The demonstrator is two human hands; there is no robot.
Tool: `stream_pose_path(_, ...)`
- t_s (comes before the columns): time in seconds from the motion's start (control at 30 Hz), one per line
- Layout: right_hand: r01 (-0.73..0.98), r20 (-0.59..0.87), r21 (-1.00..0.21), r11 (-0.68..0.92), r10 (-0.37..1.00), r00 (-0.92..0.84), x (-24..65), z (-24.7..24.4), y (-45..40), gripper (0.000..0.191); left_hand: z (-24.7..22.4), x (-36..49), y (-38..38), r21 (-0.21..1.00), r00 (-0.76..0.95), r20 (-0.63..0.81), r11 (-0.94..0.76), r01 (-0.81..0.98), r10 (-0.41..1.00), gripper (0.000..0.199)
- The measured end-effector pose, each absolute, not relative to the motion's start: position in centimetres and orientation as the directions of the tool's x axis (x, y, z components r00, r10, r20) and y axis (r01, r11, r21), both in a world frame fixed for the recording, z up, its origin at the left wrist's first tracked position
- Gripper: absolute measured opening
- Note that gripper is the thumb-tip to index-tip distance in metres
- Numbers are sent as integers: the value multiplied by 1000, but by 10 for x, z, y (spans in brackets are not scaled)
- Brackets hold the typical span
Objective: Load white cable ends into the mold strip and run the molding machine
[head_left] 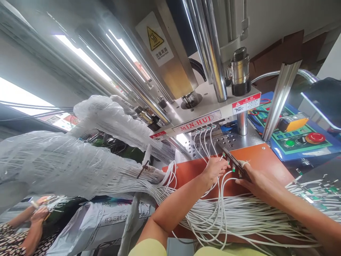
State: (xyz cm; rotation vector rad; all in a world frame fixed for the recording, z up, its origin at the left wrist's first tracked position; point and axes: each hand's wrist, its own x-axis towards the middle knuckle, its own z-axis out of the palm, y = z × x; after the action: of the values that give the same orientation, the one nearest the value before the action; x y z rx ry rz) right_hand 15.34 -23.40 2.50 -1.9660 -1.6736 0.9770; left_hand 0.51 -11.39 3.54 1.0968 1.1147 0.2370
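Observation:
My right hand (252,177) grips a dark metal holder bar (232,159) near the orange mat of the press. Small green circuit-board ends (233,169) of white cables sit along the bar. The fingers of my left hand (216,168) are pinched at the bar's left end, on a white cable (222,155) with a small green board at its tip. Other white cables hang from the bar and curve down below my hands. Behind them, several white cables (205,144) run into the press under the "MIN-HUI" plate (197,121).
Loose white cables (234,217) cover the front of the orange mat (269,163). A plastic-wrapped cable bundle (53,163) hangs at left. Steel columns and a high-temperature label (154,39) stand above. At right is a blue control box (303,131). Another person's hands (39,209) hold cables at lower left.

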Motion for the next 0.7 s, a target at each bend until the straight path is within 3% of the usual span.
stream_pose_path(0.23, 721, -264, -661, -210, 964, 38, 153, 24, -236, 37, 36, 4, -115, 830, 502, -558, 429, 357, 661, 13)
stream_pose_path(0.4, 723, -295, -653, -225, 955, 31, 154, 25, -236, 30, 36, -10, -101, 821, 595, -408, -7, 571, 692, 25)
stream_pose_path(0.53, 717, -314, -656, -234, 949, 23, 154, 27, -235, 29, 36, -17, -98, 799, 532, -226, -157, 581, 816, 41)
stream_pose_path(0.7, 701, -317, -670, -244, 948, 26, 155, 28, -236, 29, 42, -16, -92, 789, 508, -54, -275, 549, 859, 30)
